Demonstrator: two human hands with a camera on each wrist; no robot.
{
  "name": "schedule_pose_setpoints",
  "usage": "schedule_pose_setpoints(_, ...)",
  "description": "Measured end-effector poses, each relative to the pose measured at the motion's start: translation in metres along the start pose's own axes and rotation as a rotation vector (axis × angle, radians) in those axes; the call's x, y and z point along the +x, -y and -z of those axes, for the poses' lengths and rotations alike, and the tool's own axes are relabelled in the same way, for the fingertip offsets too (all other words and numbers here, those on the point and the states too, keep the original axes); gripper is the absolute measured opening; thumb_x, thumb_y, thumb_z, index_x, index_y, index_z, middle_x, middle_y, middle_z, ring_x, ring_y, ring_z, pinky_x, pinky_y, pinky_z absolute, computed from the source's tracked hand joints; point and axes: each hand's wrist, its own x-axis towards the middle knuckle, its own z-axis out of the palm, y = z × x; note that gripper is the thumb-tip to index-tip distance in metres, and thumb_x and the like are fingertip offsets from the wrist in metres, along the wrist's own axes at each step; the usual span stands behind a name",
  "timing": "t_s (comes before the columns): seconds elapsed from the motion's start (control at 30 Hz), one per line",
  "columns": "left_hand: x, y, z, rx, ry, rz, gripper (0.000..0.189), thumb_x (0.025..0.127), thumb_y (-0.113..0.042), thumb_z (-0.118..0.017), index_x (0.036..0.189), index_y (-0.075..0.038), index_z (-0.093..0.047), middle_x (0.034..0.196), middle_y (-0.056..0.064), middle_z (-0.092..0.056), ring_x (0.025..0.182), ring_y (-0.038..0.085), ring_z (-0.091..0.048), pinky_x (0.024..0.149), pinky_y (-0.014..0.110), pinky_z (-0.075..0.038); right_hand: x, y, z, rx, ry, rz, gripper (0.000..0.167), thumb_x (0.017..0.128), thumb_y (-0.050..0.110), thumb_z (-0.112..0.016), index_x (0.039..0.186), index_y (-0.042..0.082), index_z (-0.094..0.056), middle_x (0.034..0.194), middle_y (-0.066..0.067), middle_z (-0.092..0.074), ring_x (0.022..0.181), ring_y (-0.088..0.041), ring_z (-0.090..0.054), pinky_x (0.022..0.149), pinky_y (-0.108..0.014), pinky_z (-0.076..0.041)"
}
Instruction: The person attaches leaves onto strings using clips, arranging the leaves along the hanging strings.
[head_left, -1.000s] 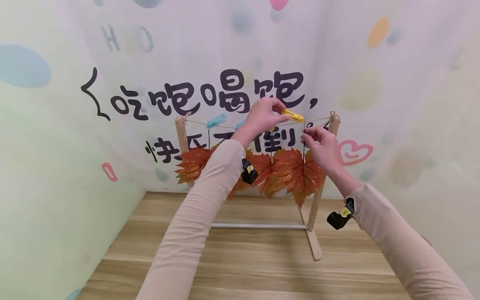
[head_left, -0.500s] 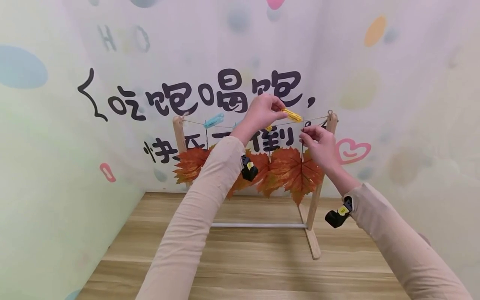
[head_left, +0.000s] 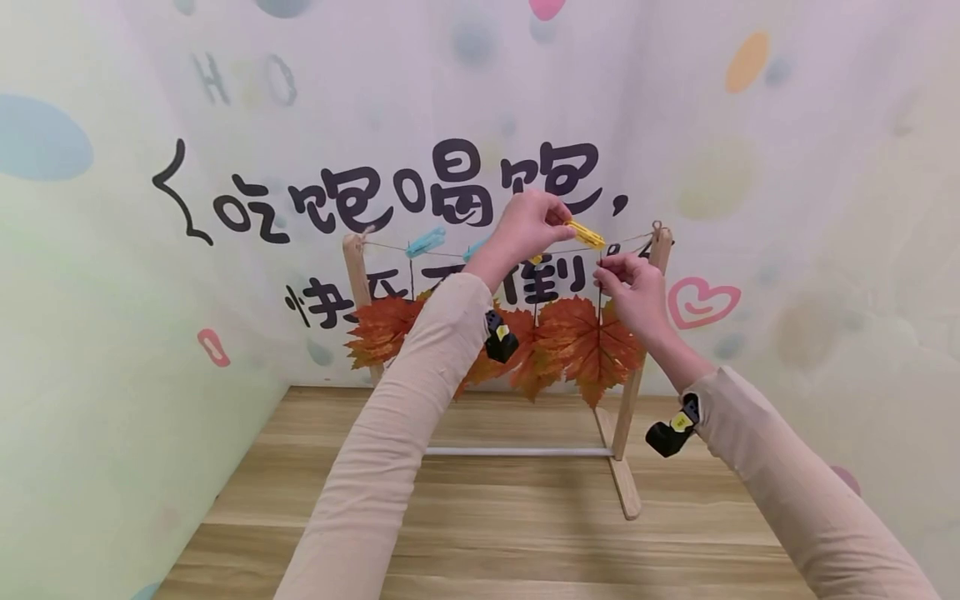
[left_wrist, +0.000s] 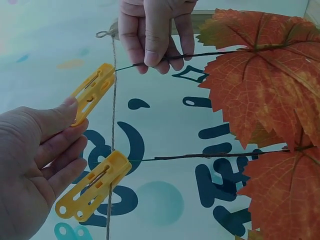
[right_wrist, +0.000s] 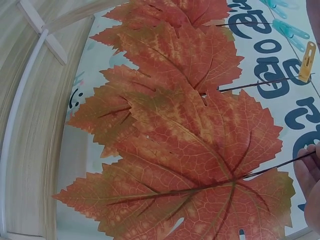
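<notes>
My left hand (head_left: pixel 531 225) pinches a yellow clothespin (head_left: pixel 587 235) by its handle end, thumb against fingers. In the left wrist view, the clothespin's far end meets the thin string (left_wrist: pixel 114 125) and the tip of a leaf stem (left_wrist: pixel 220 53). Whether it clamps both, I cannot tell. Just below, my right hand (head_left: pixel 637 283) pinches that dark stem between thumb and fingers. From the stem hangs an orange-red artificial leaf (head_left: pixel 596 342), large in the right wrist view. Beside it, a second yellow clothespin (left_wrist: pixel 95 186) sits on the string at another leaf's stem.
The string runs between two wooden posts (head_left: pixel 625 408) of a stand with a white crossbar (head_left: pixel 517 452). Blue clothespins (head_left: pixel 426 242) and more leaves (head_left: pixel 384 329) hang to the left, partly behind my left sleeve. A printed wall stands behind the wooden tabletop (head_left: pixel 517 533).
The head view has shifted slightly, so the scene sits a little further left. Both hands keep their hold on the clothespin and the stem, with hardly any movement.
</notes>
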Motion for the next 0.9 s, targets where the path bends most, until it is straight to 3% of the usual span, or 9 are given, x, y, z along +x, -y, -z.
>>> schedule_pose_setpoints(0.1,-0.0006,-0.0007,0.0008,0.006,-0.009,-0.002,0.022,0.084,-0.017,-0.065,0.1,-0.003,-0.066,0.091,0.006,-0.066,0.08,0.013,-0.058,0.068,0.018,-0.046,0.0,-0.0003,-0.0005,0.002,-0.007,0.003,0.02,0.089,0.003,-0.054,0.101,-0.013,-0.057,0.091,-0.026,-0.058,0.075,-0.021,-0.058,0.066,-0.01,-0.047)
schedule_pose_setpoints(0.3,-0.0009,-0.0017,0.0008,0.019,-0.063,-0.011,0.021,0.084,-0.018,-0.065,0.1,-0.004,-0.066,0.093,0.005,-0.066,0.082,0.012,-0.059,0.07,0.018,-0.046,0.001,-0.0039,-0.001,0.015,-0.017,0.023,0.018,0.088,0.0,-0.055,0.1,-0.013,-0.057,0.09,-0.027,-0.059,0.07,-0.012,-0.058,0.065,-0.01,-0.048)
schedule_pose_setpoints(0.7,-0.002,-0.0025,-0.0039,0.066,-0.034,-0.036,0.021,0.085,-0.017,-0.064,0.101,-0.004,-0.066,0.093,0.005,-0.064,0.08,0.013,-0.056,0.069,0.018,-0.045,-0.0001,-0.0021,-0.0002,-0.001,-0.015,0.008,0.019,0.089,0.002,-0.054,0.1,-0.013,-0.056,0.092,-0.027,-0.059,0.075,-0.024,-0.058,0.066,-0.01,-0.047)
schedule_pose_setpoints(0.9,-0.0007,-0.0027,-0.0061,0.071,-0.031,-0.029,0.021,0.085,-0.018,-0.064,0.101,-0.004,-0.066,0.093,0.005,-0.065,0.081,0.013,-0.056,0.07,0.018,-0.045,0.0,-0.0028,0.0001,-0.004,-0.011,0.0,0.019,0.089,0.002,-0.054,0.101,-0.013,-0.056,0.092,-0.027,-0.058,0.075,-0.02,-0.058,0.067,-0.01,-0.048)
